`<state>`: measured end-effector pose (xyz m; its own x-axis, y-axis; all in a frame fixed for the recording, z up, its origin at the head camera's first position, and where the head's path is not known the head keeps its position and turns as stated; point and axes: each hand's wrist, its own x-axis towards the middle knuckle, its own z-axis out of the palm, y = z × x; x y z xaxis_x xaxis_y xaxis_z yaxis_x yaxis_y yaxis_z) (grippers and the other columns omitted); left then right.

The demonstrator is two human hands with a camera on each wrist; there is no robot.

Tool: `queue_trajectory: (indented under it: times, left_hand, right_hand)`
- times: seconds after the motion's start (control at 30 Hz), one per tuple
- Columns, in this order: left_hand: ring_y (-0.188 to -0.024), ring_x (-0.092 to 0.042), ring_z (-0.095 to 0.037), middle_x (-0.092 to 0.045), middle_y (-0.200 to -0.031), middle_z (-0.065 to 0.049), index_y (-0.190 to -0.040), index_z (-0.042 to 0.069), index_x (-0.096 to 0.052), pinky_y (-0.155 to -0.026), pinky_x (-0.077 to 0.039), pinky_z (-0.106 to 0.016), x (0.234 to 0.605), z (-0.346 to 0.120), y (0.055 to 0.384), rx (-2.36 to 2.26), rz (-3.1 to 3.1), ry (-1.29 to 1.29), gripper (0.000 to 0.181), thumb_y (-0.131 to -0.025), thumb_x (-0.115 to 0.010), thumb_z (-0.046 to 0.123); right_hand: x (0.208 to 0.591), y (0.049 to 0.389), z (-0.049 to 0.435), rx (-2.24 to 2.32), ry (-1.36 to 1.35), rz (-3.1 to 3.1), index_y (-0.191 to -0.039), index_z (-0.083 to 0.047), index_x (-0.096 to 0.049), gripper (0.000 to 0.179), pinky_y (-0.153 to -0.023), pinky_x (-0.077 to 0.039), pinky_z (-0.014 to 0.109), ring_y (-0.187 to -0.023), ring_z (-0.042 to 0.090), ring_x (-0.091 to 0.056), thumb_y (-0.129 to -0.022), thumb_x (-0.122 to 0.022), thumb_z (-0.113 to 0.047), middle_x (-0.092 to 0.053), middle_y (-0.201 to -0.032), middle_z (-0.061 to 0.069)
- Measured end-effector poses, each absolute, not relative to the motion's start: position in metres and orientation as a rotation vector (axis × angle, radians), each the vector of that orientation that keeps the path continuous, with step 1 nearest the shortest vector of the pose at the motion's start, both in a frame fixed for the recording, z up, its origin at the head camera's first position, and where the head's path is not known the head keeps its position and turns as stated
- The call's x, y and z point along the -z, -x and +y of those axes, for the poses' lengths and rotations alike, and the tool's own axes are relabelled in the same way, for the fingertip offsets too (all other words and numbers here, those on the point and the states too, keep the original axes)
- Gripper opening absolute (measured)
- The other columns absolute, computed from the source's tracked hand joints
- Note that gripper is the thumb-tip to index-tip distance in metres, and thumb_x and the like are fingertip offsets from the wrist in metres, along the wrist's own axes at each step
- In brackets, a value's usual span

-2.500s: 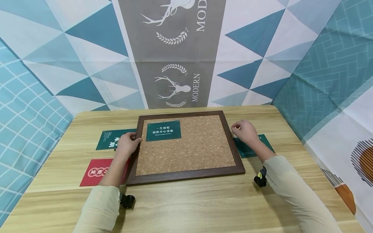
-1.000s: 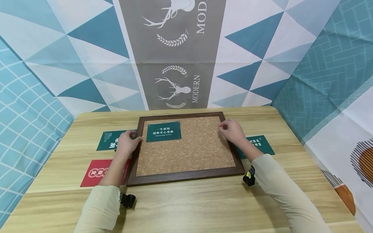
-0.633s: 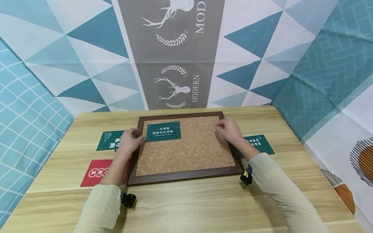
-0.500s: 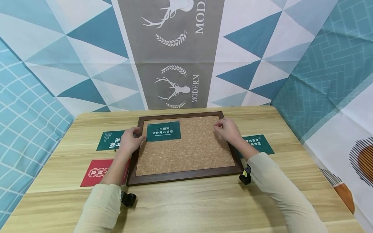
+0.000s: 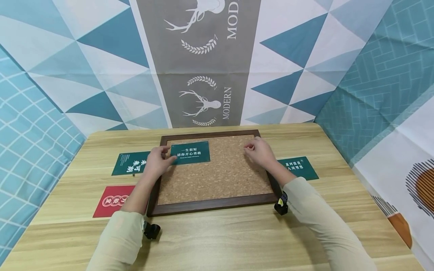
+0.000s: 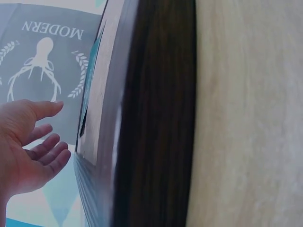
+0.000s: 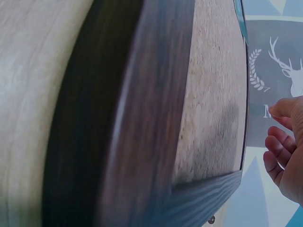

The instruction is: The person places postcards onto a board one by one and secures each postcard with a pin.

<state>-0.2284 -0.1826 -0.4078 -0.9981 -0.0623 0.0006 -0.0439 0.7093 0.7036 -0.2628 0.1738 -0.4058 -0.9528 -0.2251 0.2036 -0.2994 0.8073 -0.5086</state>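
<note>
A framed cork board (image 5: 217, 178) lies on the table, with a dark green card (image 5: 193, 150) with white lettering on its upper left part. My left hand (image 5: 159, 162) hovers at the left side of this card, thumb and fingers spread apart; the left wrist view shows the left hand (image 6: 28, 146) holding nothing. Over the board's upper right part is my right hand (image 5: 260, 151). Thumb and forefinger meet on the right hand (image 7: 289, 142), the other fingers curled; I cannot tell whether something tiny sits between the tips.
Left of the board lie a green card (image 5: 128, 163) and a red card (image 5: 110, 201), with a tiny dark object (image 5: 133, 174) beside the green one. Another green card (image 5: 300, 168) lies on the right. A small round metallic thing (image 7: 211, 219) shows on the table in the right wrist view.
My left hand has left the board's left frame and moved right to the card's edge. My right hand has moved left from beyond the right frame to over the cork.
</note>
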Motion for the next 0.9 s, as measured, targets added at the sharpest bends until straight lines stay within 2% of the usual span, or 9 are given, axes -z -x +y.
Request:
queue_trajectory:
  times: [0.17, 0.5, 0.9]
  left_hand:
    - [-0.114, -0.048, -0.036, -0.046, -0.127, -0.022, -0.135, 0.0, -0.045, -0.094, -0.045, -0.05, 0.408, -0.178, 0.23, 1.169, -2.87, -0.076, 0.052, -0.09, -0.062, 0.021]
    - [-0.115, -0.047, -0.039, -0.045, -0.127, -0.023, -0.136, 0.0, -0.044, -0.094, -0.043, -0.052, 0.412, -0.172, 0.234, 1.139, -2.899, 0.042, 0.053, -0.091, -0.061, 0.022]
    - [-0.123, -0.044, -0.037, -0.045, -0.132, -0.021, -0.134, 0.001, -0.047, -0.102, -0.038, -0.052, 0.413, -0.163, 0.239, 1.022, -2.936, 0.087, 0.052, -0.09, -0.063, 0.023]
  right_hand:
    - [0.406, 0.263, 0.169, -0.85, -0.418, -2.864, -0.099, -0.006, -0.071, 0.018, -0.068, -0.046, 0.035, -0.081, 0.021, -0.055, -0.09, -0.06, -0.018, -0.059, -0.097, 0.011]
    - [0.407, 0.262, 0.158, -0.843, -0.422, -2.873, -0.098, -0.007, -0.071, 0.017, -0.07, -0.046, 0.035, -0.081, 0.021, -0.055, -0.09, -0.061, -0.019, -0.059, -0.095, 0.01]
    - [0.41, 0.265, 0.152, -0.826, -0.432, -2.864, -0.094, -0.01, -0.071, 0.015, -0.068, -0.047, 0.034, -0.08, 0.02, -0.056, -0.09, -0.061, -0.02, -0.061, -0.093, 0.007]
